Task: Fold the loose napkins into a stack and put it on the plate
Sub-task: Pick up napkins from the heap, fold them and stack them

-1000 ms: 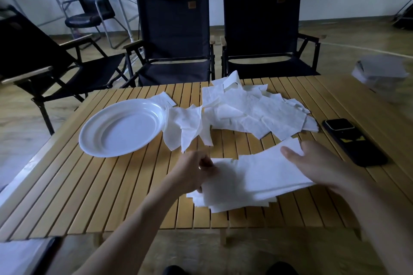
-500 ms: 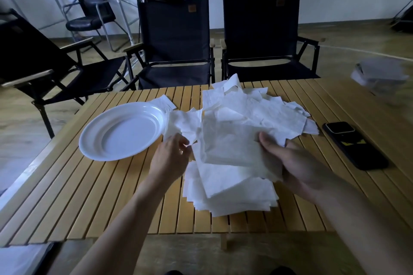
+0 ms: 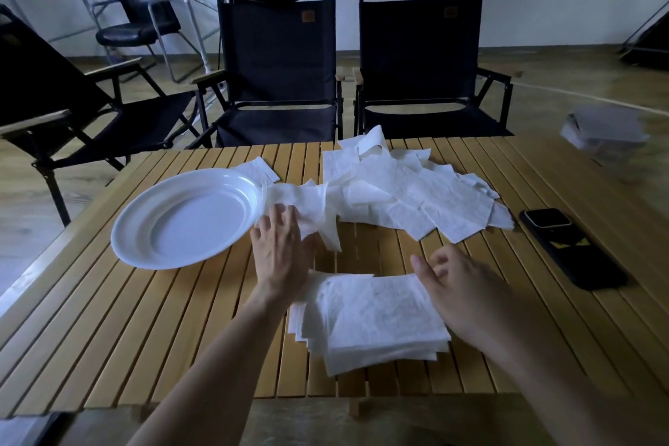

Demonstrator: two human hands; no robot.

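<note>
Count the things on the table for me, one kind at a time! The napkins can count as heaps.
plate: 1
phone: 1
napkin heaps: 2, the folded stack and the loose pile
Total: 4
The single napkins in the loose pile overlap too much to count.

- No word, number or sign can be read anywhere in the view.
- The left black chair (image 3: 277, 58) across the table carries a small brown patch (image 3: 308, 15) high on its backrest, possibly a brand tag, its print too small to read.
- The right black chair (image 3: 420, 58) carries a matching patch (image 3: 450, 12), equally unreadable.
- The phone (image 3: 572, 246) shows yellow slanted shapes, not letters.
</note>
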